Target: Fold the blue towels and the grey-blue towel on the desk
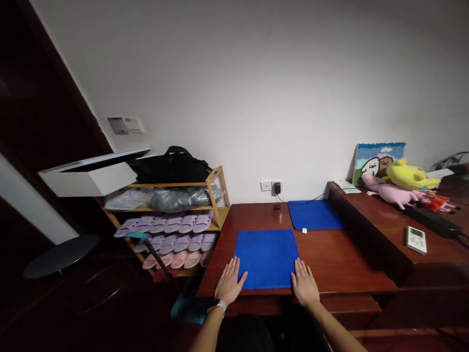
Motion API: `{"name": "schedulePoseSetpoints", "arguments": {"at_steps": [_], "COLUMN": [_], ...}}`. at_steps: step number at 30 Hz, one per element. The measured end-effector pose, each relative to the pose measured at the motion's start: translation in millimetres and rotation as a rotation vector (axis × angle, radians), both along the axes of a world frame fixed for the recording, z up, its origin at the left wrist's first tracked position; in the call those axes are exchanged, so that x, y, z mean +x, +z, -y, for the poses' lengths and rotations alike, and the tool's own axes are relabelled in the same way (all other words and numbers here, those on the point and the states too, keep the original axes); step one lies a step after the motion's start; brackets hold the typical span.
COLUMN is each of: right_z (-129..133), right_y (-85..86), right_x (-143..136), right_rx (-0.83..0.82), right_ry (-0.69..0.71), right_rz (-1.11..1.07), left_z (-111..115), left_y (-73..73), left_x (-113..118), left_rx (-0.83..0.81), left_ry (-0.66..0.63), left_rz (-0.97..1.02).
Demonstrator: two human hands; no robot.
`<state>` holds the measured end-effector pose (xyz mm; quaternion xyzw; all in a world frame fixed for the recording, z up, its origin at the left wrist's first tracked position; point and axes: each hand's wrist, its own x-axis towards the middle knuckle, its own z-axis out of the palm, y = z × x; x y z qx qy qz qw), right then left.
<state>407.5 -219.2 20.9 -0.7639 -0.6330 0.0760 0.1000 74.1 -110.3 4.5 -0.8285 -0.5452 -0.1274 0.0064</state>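
A blue cloth [268, 258] lies spread flat on the reddish-brown wooden desk [351, 261], near its front edge. My left hand [230, 282] rests palm down at the cloth's left edge, fingers extended and thumb over the cloth. At the right edge my right hand [305, 283] lies flat with its fingers stretched out. Neither hand holds anything. Farther back on the desk is a second blue cloth [315, 214], with a small white tag at its front edge.
A shoe rack [220, 215] with slippers and a black bag [174, 166] stands left of the desk. On the raised right surface are plush toys [410, 175], a white remote [416, 240] and a black adapter. A charger [277, 187] is plugged into the wall.
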Motion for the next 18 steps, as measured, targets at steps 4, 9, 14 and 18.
{"name": "schedulePoseSetpoints", "arguments": {"at_steps": [4,9,14,18], "right_z": [0.2,0.0,0.3,1.1], "right_y": [0.9,3.7,9.9,12.5], "right_x": [-1.0,-1.4,-1.1,-0.5], "right_rx": [0.023,0.017,0.013,-0.009], "right_ry": [-0.006,-0.001,-0.007,-0.001], "right_rz": [-0.009,-0.044,-0.091,-0.091], "left_z": [-1.3,-8.1,-0.1,20.0], "left_y": [2.6,8.7,24.8,29.1], "left_x": [-1.4,-3.9,54.5,142.3], "left_rx": [-0.034,-0.124,-0.026,-0.045], "left_ry": [-0.005,0.017,-0.024,-0.236], "left_rz": [-0.023,-0.057,-0.027,-0.005]}}
